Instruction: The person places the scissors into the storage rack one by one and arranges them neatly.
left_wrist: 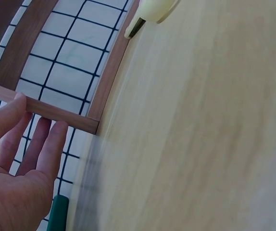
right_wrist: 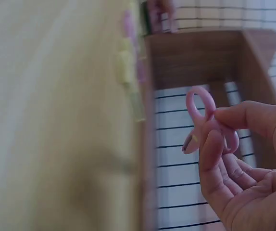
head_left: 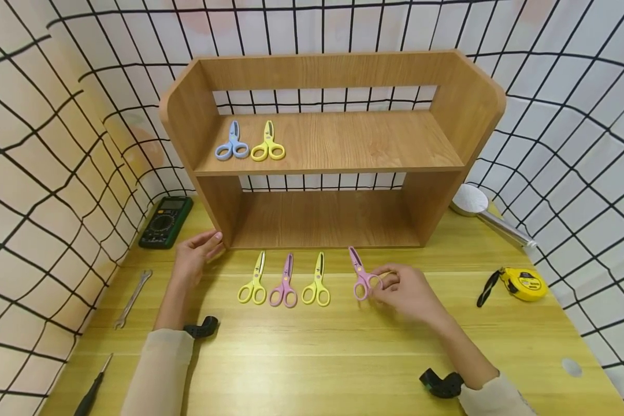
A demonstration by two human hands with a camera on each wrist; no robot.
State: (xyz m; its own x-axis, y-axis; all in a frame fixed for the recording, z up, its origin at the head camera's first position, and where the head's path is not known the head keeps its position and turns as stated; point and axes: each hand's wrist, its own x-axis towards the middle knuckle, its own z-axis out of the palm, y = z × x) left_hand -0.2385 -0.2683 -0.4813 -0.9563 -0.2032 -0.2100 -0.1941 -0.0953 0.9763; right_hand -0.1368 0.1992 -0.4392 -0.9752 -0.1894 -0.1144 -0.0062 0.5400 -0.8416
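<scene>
Right hand (head_left: pixel 408 292): fingers pinching pink scissors (head_left: pixel 361 279) by a handle, just before the wooden shelf unit (head_left: pixel 322 72)
Left hand (head_left: pixel 193 257): fingers nearly straight, touching the unit's left side
Upper shelf (head_left: pixel 364 138): blue scissors (head_left: pixel 233 141), yellow scissors (head_left: pixel 268 141) beside them
Surface (head_left: pixel 317 358): three-scissor row (head_left: pixel 287 276), yellow, pink, yellow

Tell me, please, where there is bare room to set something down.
Free: the upper shelf right of its yellow scissors, the lower shelf between its walls, and the table between the wrist cameras. Crowded: before the shelves, three scissors lie near the right hand holding pink scissors.
</scene>
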